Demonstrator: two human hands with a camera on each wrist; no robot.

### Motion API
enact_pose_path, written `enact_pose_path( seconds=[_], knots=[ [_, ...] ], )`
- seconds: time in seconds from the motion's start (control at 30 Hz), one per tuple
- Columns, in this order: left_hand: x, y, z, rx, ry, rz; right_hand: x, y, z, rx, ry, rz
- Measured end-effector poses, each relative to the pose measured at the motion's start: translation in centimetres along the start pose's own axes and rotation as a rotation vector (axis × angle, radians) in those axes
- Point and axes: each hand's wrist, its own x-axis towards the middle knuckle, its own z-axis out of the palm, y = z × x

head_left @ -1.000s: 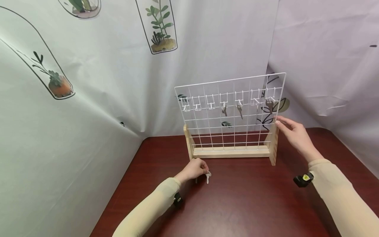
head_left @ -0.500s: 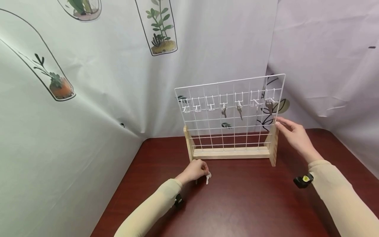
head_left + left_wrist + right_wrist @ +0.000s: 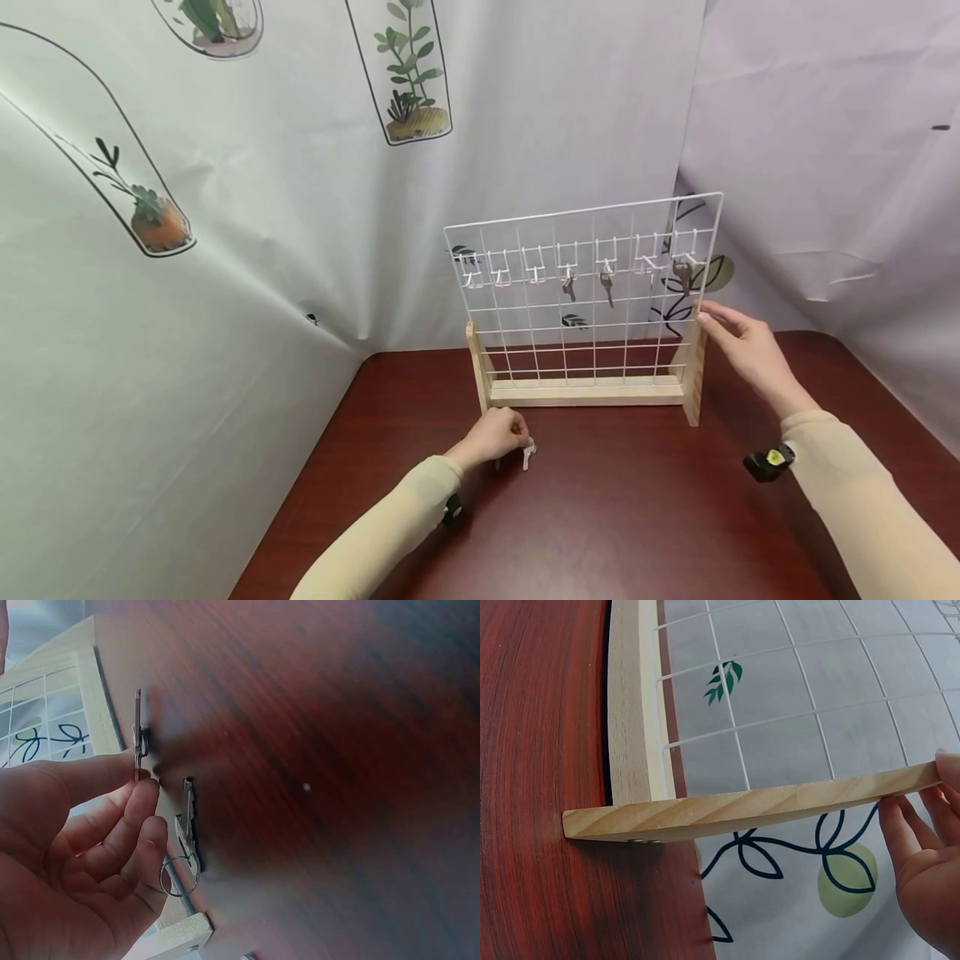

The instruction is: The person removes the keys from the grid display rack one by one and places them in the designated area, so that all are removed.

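Silvery, a key (image 3: 138, 735) stays pinched in the left hand (image 3: 494, 432) low by the table (image 3: 615, 500), the right hand (image 3: 750, 354) still gripping the wooden post (image 3: 742, 810), so that key remains off the hooks (image 3: 536, 275).

Draped workspace, plant-printed sheets (image 3: 562, 108), reddish table (image 3: 600, 517)

Table (image 3: 637, 500): passage afforded between left sleeve (image 3: 382, 529) and right sleeve (image 3: 855, 492), near edge to wire rack (image 3: 585, 393). Far edge, middle: barred by rack. Left post (image 3: 477, 358), front: obstructed by left hand (image 3: 495, 432), loose key (image 3: 187, 814). Right post (image 3: 695, 379): occupied by right hand (image 3: 750, 354).
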Motion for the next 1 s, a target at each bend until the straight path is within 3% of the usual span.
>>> enact_pose_path(
  seconds=[1.0],
  knots=[
    [-0.07, -0.17, 0.18, -0.042, -0.007, 0.018, -0.30, -0.17, 0.07, -0.003, 0.014, -0.022]
  ],
)
